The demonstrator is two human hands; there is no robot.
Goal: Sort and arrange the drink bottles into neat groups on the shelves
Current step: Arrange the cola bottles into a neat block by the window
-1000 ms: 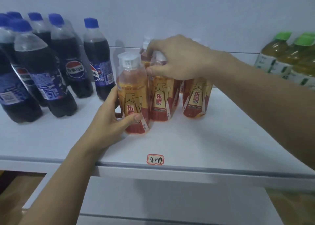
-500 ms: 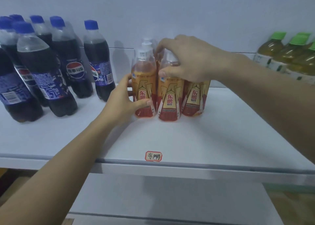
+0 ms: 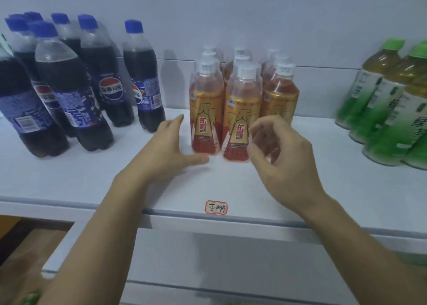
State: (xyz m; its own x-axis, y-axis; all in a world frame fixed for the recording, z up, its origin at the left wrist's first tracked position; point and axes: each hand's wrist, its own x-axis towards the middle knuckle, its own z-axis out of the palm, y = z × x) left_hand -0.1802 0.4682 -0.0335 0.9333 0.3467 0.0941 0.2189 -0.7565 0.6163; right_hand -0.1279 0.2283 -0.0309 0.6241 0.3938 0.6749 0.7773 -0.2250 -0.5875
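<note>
White shelf (image 3: 335,189) against pale wall (image 3: 231,8), handwritten label sticker (image 3: 216,207) at front edge; orange bottles (image 3: 240,110) grouped mid-shelf, cola bottles (image 3: 69,92) left, green tea bottles (image 3: 388,110) right; left hand (image 3: 169,152) spread, empty; right hand (image 3: 280,156) loosely curled, seemingly empty.

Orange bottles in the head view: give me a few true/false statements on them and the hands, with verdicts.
1. The left hand grips an orange bottle. False: it is open beside the orange bottles.
2. The orange bottles stand upright. True.
3. The green-capped bottles stand left of them. False: they stand to the right.
4. The right hand holds nothing. True.
5. The blue-capped cola bottles lie toppled. False: they stand upright.
</note>
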